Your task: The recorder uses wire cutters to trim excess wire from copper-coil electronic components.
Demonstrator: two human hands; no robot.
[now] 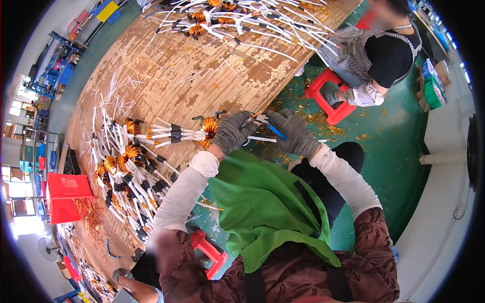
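In the head view, my left hand (233, 132), in a grey knit glove, is closed round the leads at one side of a copper-wound ring coil (209, 130). White sleeved leads with black bands (176, 134) run from the coil's other side over the table edge. My right hand (293, 132), gloved alike, grips blue-handled pliers (275, 130). Their metal jaws (261, 119) meet the leads close to my left fingertips; whether they are closed on a wire I cannot make out. One white lead (262, 139) sticks out below, between my hands.
A worn wooden table (166, 81) bears a coil pile (124, 161) at left and another coil pile (217, 20) at the far side. A red bin (68, 194) stands beyond the left pile. Someone sits at right by a red stool (331, 96). Copper-coloured scraps (328, 129) litter the green floor.
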